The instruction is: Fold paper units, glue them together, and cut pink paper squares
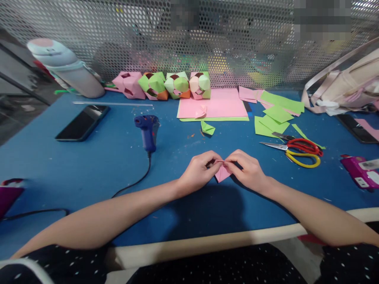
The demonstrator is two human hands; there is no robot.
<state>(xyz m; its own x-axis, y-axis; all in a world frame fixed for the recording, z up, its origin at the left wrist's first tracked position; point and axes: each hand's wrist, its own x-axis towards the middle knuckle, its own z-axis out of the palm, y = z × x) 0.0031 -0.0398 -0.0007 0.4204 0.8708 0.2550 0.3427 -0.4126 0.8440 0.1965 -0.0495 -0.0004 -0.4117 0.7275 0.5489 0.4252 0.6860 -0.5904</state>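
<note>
A small piece of pink paper (221, 174), folded to a point at its lower end, is held between my two hands above the blue table. My left hand (201, 169) pinches its upper left edge between thumb and fingers. On the other side, my right hand (245, 169) pinches the upper right edge, with both thumbs close together. Part of the paper is hidden behind the fingers. Just beyond my hands lies a folded green paper piece (208, 127), and a folded pink piece (201, 112) rests on the stack of pink sheets (219, 104).
Red-and-yellow scissors (296, 150) and cut green paper (271, 124) lie to the right. A blue glue gun (149, 132) with its cord and a phone (83, 123) are at left. Several folded paper balls (152, 85) line the back by a perforated metal panel (225, 47).
</note>
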